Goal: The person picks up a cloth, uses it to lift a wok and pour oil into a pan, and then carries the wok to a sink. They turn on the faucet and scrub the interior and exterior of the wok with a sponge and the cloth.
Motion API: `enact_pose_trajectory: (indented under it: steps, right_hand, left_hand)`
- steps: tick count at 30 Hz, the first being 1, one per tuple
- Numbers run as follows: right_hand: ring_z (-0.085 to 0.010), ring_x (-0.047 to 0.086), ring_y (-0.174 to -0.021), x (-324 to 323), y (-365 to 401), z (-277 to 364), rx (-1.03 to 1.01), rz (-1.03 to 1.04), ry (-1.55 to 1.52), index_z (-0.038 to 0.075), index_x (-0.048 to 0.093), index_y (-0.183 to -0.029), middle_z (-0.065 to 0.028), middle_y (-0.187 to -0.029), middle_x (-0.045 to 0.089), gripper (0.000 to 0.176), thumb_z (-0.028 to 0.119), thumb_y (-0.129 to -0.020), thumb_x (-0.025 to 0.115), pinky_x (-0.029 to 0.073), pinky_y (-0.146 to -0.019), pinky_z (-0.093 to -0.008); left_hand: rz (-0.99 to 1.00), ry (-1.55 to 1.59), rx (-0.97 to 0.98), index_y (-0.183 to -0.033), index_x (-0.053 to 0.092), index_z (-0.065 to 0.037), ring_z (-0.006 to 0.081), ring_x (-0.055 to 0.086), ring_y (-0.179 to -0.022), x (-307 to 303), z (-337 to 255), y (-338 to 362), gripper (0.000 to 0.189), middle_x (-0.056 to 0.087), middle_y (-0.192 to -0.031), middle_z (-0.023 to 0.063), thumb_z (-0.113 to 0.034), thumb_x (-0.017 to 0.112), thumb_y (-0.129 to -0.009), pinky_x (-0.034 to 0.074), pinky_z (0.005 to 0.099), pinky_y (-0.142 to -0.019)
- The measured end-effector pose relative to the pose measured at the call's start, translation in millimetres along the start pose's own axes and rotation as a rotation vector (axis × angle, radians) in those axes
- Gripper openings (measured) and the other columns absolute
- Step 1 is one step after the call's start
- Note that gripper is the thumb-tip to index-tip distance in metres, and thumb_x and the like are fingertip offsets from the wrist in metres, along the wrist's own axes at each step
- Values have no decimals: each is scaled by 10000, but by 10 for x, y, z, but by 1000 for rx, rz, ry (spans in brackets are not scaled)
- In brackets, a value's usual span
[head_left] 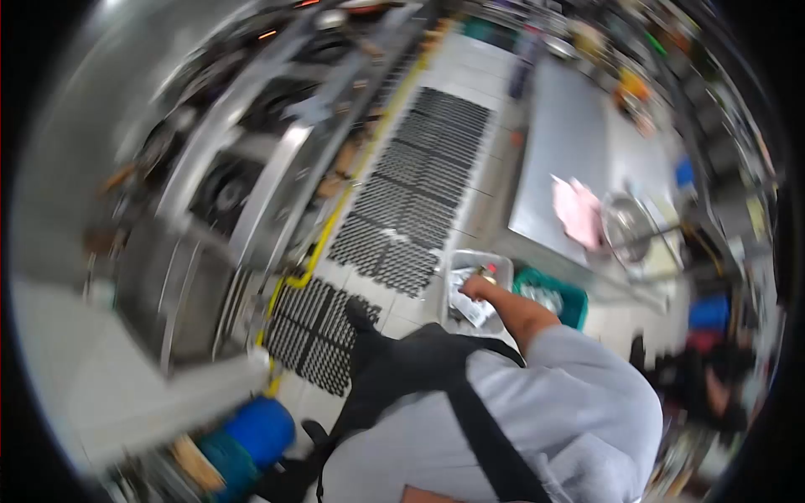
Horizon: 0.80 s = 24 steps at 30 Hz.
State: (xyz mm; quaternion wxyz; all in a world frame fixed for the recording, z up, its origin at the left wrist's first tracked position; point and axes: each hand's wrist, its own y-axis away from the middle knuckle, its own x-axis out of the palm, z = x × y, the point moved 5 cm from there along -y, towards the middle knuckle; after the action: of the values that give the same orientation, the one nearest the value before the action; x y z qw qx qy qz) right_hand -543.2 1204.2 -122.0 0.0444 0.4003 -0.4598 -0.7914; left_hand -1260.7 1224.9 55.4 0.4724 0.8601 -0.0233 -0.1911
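Observation:
My right hand reaches down over a grey plastic bin, with its fingers curled together. Blur hides what lies between them, if anything. Just beyond my knuckles shows a small item with red and green on it, too blurred to name. White crumpled paper or plastic lies in the bin below the hand. Against the bin's right side stands a green crate holding clear or whitish things. Only a piece of my left forearm shows at the bottom edge; the left hand is out of sight.
Black slatted mats run along the tiled floor. On the left are stoves and a yellow pipe. At right, a steel table carries a pink cloth and a metal bowl. A blue container stands lower left.

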Motion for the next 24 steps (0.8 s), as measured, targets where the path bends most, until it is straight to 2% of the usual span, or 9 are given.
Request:
enact_pose_trajectory:
  steps: [5, 8, 11, 12, 14, 17, 21, 23, 24]
  right_hand:
    - [-222, 726, -625, -588, 935, 394, 420, -82, -598, -50, 708, -897, -150, -772, 734, 334, 275, -875, 636, 602, -581, -408]
    - [-244, 754, -752, -631, 972, 496, 176, -17, -778, 35, 650, -1167, -116, -1103, 705, 409, 376, -941, 636, 616, -625, -390]
    - [-254, 759, -783, -1436, 1895, 1181, 370, 44, -1080, 52, 590, -1310, -150, -1268, 663, 417, 313, -985, 597, 618, -648, -371]
    - [-264, 758, -794, -1388, 1734, 899, 90, -12, -1036, 57, 607, -1306, -143, -1257, 671, 398, 296, -987, 598, 617, -651, -373]
    - [-276, 740, -883, -1657, 1665, 454, -52, -207, -726, 81, 674, -1231, -118, -1174, 705, 341, 291, -966, 632, 610, -717, -387]
    - [-304, 708, -1008, -2609, 2218, 238, 401, -642, -1067, 95, 722, -1198, -155, -1126, 736, 365, 327, -920, 673, 568, -879, -403]
    - [-375, 681, -1044, -3049, 2081, -1215, 441, -1064, -253, 65, 730, -1154, -175, -1127, 734, 434, 431, -952, 613, 522, -945, -450]
    - [-383, 660, -989, -3004, 1805, -1889, 500, -801, 476, 73, 665, -1198, -159, -1096, 711, 318, 301, -1007, 551, 510, -879, -525]
    - [-363, 662, -1000, -3181, 1817, -1784, 407, -1096, 479, 93, 649, -1232, -151, -1132, 702, 333, 322, -1020, 535, 520, -879, -491]
  left_hand:
    - [283, -223, 87, -1242, 656, -93, 193, 643, -702, -366, -1869, -1379, 397, 707, -1081, 57, -387, 665, -977, 516, 337, -572]
    - [534, -272, 11, -1237, 654, -90, 193, 639, -668, -126, -2789, -2050, 400, 709, -1070, 60, -391, 666, -974, 515, 340, -544]
    - [623, -432, 107, -1265, 642, -118, 165, 604, -590, 282, -4199, -2096, 426, 713, -1060, 61, -440, 635, -986, 507, 307, -522]
    - [632, -458, 193, -1312, 624, -127, 124, 586, -571, 444, -4643, -2064, 454, 721, -1087, 68, -462, 596, -1008, 494, 269, -514]
    - [675, -464, 325, -1365, 597, -124, 99, 577, -566, 773, -5325, -2151, 482, 718, -1144, 77, -459, 587, -1018, 493, 258, -515]
    - [671, -509, 354, -1395, 580, -127, 94, 608, -591, 1394, -5919, -1907, 500, 715, -1184, 68, -453, 600, -1017, 521, 256, -571]
    - [733, -562, 281, -1359, 624, -109, 141, 707, -736, 2021, -5831, -1979, 450, 723, -1165, 50, -398, 635, -1013, 558, 266, -685]
    - [766, -585, 221, -1327, 661, -122, 123, 702, -814, 2224, -5622, -1965, 397, 722, -1151, -7, -361, 656, -1010, 544, 274, -740]
    - [687, -694, 195, -1321, 669, -121, 109, 683, -791, 2252, -5565, -1869, 393, 723, -1105, -12, -363, 655, -1012, 529, 259, -729]
